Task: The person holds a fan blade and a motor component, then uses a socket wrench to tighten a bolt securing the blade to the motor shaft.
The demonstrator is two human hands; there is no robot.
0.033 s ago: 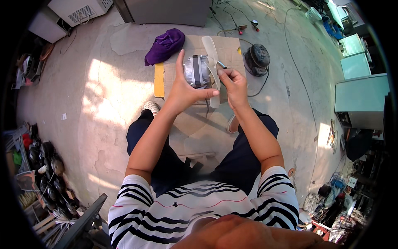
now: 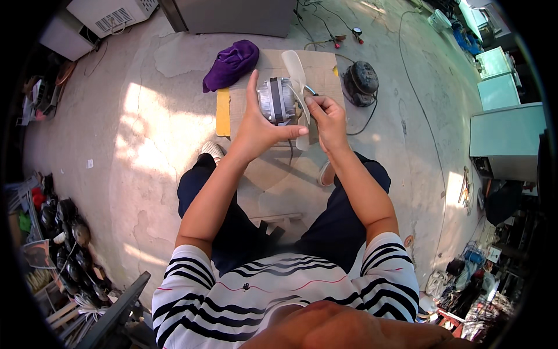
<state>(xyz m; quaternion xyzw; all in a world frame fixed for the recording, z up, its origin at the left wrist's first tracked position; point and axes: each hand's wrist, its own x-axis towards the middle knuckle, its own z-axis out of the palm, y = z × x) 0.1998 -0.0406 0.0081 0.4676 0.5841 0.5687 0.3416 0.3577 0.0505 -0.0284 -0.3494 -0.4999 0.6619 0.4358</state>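
Note:
A silver fan motor [image 2: 275,100] with a dark band sits within my left hand [image 2: 261,131], whose index finger runs up its left side and thumb stretches across below it; the other fingertips are hidden. A translucent white fan blade [image 2: 295,67] stands upright at the motor's right end. My right hand [image 2: 330,121] pinches near the blade's middle, just below a short dark-and-blue piece that I cannot make out. Underneath lies a cardboard-topped surface [image 2: 244,61] with a yellow edge, and a bundled purple cloth [image 2: 231,65] lies at its back left.
A black compressor [image 2: 361,84] with cords stands right of the cardboard. A grey appliance [image 2: 226,14] is at the top, with gauges [image 2: 349,36] beside it. Pale green appliances [image 2: 505,134] line the right. Piled parts [image 2: 70,244] fill the lower left; my knees flank the cardboard.
The fan blade has turned very slightly, its lower part shifting a little. Both my hands look unmoved.

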